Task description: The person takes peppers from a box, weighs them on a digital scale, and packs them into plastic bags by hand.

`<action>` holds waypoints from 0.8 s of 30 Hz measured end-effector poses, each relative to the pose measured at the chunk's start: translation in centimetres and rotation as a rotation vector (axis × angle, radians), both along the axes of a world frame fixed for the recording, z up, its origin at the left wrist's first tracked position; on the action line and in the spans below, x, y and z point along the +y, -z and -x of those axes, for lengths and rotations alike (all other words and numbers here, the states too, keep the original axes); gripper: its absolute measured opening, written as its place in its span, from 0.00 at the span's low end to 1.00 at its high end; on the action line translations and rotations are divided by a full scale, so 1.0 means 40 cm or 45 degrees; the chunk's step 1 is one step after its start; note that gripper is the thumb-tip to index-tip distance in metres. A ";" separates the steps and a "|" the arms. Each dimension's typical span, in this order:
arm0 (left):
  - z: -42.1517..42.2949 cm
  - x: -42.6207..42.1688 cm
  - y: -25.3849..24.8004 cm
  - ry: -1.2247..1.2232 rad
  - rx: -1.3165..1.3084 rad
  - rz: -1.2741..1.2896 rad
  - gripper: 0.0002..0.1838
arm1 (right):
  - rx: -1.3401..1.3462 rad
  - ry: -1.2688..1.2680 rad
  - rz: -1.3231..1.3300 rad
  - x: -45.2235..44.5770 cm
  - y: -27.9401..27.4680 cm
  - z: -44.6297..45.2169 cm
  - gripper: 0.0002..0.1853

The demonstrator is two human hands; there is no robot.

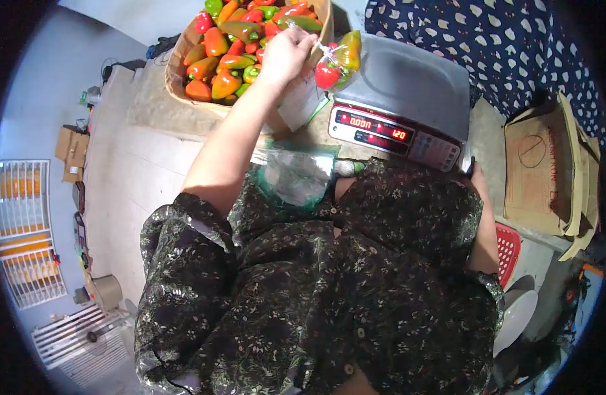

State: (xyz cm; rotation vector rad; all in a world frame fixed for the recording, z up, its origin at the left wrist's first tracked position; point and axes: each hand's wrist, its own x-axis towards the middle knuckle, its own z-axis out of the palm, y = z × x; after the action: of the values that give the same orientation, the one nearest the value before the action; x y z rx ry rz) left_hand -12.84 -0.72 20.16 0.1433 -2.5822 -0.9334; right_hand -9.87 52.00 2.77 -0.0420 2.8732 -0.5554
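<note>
My left hand (288,58) is closed on the gathered neck of a clear plastic bag of peppers (338,64), which hangs to its right. A red pepper and a yellow-green one show through the plastic. Beneath and behind this hand stands a wooden basket (176,58) full of red, orange and green peppers (226,80). The bag is at the left edge of a scale (408,79) with a grey top and lit red digits. My right hand (475,176) is at the scale's front right corner, mostly hidden by my sleeve; its fingers cannot be made out.
A clear plastic sheet or bag with green edges (296,176) lies against my front. Right of the scale are an open cardboard box (537,171) and a red perforated basket (507,253). A dark patterned cloth (487,39) hangs behind the scale.
</note>
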 end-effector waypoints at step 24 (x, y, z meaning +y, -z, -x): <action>0.018 0.007 0.022 0.051 -0.153 -0.048 0.18 | 0.503 -0.483 0.783 -0.914 -0.447 -0.092 0.38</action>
State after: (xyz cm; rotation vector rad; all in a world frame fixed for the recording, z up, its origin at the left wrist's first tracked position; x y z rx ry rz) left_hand -13.54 -0.44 19.27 0.1628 -2.6870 -1.0171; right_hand -6.19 15.46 20.64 -0.8528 2.7949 -1.4436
